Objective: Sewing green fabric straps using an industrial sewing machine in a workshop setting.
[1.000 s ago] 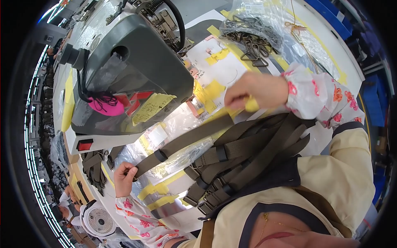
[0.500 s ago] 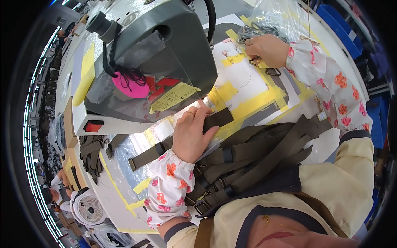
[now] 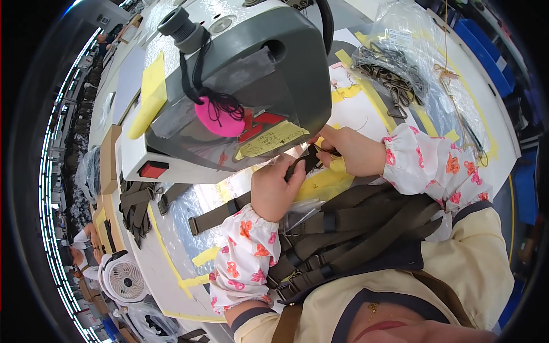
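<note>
At the underside of the grey sewing machine head (image 3: 297,86), my left hand (image 3: 274,191) grips an olive webbing strap (image 3: 211,218), whose other end runs down-left across plastic sheeting. My right hand (image 3: 354,153), with yellow covering on its fingers, is closed at the strap's upper end; what it pinches is partly hidden, perhaps a brass-coloured piece. A heap of olive straps with buckles (image 3: 366,234) lies against my body. Up at the right, metal triangular rings (image 3: 400,94) lie beside a clear plastic bag (image 3: 400,31).
More straps (image 3: 134,208) lie at the left, near a cardboard box (image 3: 109,160) and a white fan (image 3: 123,277). Blue bins (image 3: 480,51) line the right edge. Co-workers (image 3: 86,251) are visible at the far left. A pink pad (image 3: 220,117) hangs on the machine.
My left hand moved from the strap's lower-left end up and right to the machine. My right hand reached to the metal rings, then came back down-left to the strap. The view has shifted slightly.
</note>
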Demonstrator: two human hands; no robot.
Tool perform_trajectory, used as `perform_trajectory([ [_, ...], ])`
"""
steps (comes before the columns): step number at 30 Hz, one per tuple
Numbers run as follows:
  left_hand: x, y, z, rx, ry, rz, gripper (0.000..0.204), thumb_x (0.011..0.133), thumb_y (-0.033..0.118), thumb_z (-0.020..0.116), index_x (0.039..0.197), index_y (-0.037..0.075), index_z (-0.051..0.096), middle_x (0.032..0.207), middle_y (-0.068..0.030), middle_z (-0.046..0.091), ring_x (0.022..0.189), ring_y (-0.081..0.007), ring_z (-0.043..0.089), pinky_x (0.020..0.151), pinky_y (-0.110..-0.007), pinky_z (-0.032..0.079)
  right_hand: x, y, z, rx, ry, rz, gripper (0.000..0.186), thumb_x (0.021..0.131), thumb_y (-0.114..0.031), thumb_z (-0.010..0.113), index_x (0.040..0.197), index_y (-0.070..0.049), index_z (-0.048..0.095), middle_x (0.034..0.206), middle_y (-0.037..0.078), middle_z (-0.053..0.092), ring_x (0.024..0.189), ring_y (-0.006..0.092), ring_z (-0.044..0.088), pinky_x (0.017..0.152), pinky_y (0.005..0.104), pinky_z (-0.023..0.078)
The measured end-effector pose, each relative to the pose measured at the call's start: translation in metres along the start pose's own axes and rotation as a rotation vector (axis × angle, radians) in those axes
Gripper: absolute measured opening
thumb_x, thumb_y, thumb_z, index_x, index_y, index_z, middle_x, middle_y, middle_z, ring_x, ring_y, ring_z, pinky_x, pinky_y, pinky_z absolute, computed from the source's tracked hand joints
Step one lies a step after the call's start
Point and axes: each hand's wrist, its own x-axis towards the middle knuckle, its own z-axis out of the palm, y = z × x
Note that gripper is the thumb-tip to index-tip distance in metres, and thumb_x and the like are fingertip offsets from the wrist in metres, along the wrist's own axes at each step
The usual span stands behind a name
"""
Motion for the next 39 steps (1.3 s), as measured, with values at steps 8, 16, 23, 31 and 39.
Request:
perform_trajectory([
  [8,0.003,0.013,0.002,-0.119,-0.170,-0.140,0.010,0.080,0.011,0.059,0.084,0.002,0.057,0.059,-0.0121,0.058,0.050,-0.0242,0.058,0.049,-0.030,0.044,-0.010,-0.002,0.020,-0.205,0.111,-0.247,0.029,0.072,0.000,0.054,0.098,-0.003,0.041,0.066,0.007,0.057,0.059,0.0313,0.058,0.054,0.0359,0.044],
  [16,-0.003,0.019,0.009,0.208,0.036,0.014,0.015,0.073,0.010,0.065,0.081,0.004,0.054,0.060,-0.0127,0.059,0.053,-0.0266,0.060,0.048,-0.031,0.045,-0.006,-0.006,0.018,0.547,-0.135,0.160,0.036,0.092,-0.031,0.050,0.081,0.003,0.048,0.068,0.011,0.061,0.058,0.0162,0.063,0.051,0.0276,0.048],
  [23,-0.006,0.015,0.010,0.059,0.042,0.151,0.013,0.080,0.016,0.063,0.086,0.005,0.057,0.064,-0.0093,0.059,0.053,-0.0262,0.059,0.046,-0.035,0.044,-0.007,0.007,0.015,0.650,0.042,0.283,0.036,0.094,-0.030,0.041,0.077,0.001,0.048,0.058,0.004,0.050,0.047,0.0115,0.049,0.045,0.0267,0.039],
  [31,-0.008,0.003,0.009,-0.378,-0.110,-0.129,0.018,0.088,0.011,0.056,0.102,-0.001,0.057,0.068,-0.0041,0.059,0.060,-0.0059,0.053,0.056,-0.020,0.043,-0.012,-0.008,0.011,0.522,-0.166,0.360,0.031,0.094,-0.028,0.042,0.079,-0.002,0.051,0.055,0.002,0.049,0.043,0.0094,0.047,0.042,0.0245,0.038],
  [39,-0.006,0.016,0.009,0.575,-0.031,0.458,0.037,0.073,0.003,0.058,0.110,-0.003,0.056,0.086,-0.0131,0.064,0.061,-0.0194,0.060,0.051,-0.026,0.046,-0.013,-0.008,0.016,0.593,-0.030,0.401,0.032,0.093,-0.028,0.043,0.083,0.001,0.055,0.059,0.003,0.054,0.046,0.0097,0.054,0.042,0.0231,0.041],
])
